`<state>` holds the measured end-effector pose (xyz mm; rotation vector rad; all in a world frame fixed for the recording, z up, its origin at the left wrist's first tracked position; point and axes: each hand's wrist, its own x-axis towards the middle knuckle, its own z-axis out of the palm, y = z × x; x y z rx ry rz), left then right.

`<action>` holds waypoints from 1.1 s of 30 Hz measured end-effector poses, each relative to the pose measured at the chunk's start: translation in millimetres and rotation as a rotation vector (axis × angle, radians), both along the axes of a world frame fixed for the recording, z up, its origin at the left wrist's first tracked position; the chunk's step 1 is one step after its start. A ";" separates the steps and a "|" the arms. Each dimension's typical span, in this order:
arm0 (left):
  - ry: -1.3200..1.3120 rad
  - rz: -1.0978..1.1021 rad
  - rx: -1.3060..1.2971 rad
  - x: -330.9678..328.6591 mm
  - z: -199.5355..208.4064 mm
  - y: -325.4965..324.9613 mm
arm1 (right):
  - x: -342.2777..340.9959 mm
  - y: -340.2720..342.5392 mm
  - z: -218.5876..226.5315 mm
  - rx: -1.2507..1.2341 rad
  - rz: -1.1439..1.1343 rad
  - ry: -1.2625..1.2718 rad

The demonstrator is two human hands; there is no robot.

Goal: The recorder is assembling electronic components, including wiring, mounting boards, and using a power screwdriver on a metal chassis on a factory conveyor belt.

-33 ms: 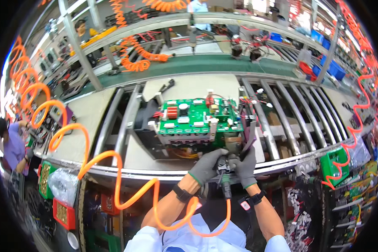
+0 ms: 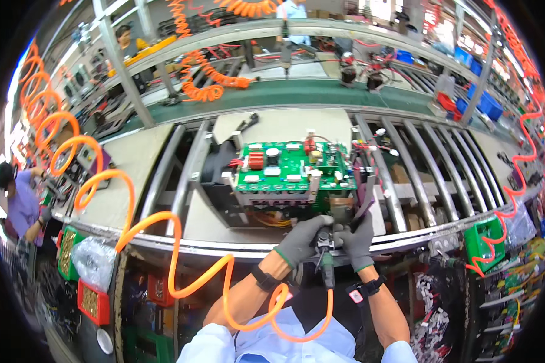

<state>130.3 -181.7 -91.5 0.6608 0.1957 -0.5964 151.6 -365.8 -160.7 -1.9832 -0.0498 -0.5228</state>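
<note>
An open electronic unit with a green circuit board [image 2: 293, 166] on top sits on a pale board [image 2: 206, 224] over the rollers. A black pneumatic screwdriver [image 2: 327, 269], fed by an orange coiled hose [image 2: 175, 254], points at the unit's near right corner. My left hand [image 2: 301, 241], in a grey glove, is closed round the tool's front part. Close beside it my gloved right hand [image 2: 358, 244] has curled fingers by the tool and lies against the unit's dark right end panel [image 2: 367, 190]. What its fingers grip is hidden, as is the tool's tip.
Metal rollers [image 2: 415, 175] run off to the right. A green bin [image 2: 485, 241] stands at the right edge, a red bin [image 2: 92, 302] of small parts at the left. Behind the line is a metal frame [image 2: 345, 28]. A co-worker [image 2: 23, 199] is at the far left.
The whole scene has shifted slightly to the right in the picture. Both hands and the screwdriver stay at the same corner of the unit.
</note>
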 end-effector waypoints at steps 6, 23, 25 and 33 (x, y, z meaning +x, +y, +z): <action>0.071 -0.186 0.093 -109.1 39.9 52.3 | 12.6 -13.3 -25.3 -0.044 0.023 -0.105; -0.101 0.993 0.668 -267.2 -115.4 364.2 | -26.4 76.4 27.5 -0.637 0.330 -0.282; -0.153 1.097 0.291 -261.6 -115.6 412.2 | -24.8 71.4 18.7 -0.771 0.350 -0.035; 0.219 1.304 -0.456 -208.1 -110.5 537.8 | -33.1 73.0 20.6 -0.677 0.329 -0.239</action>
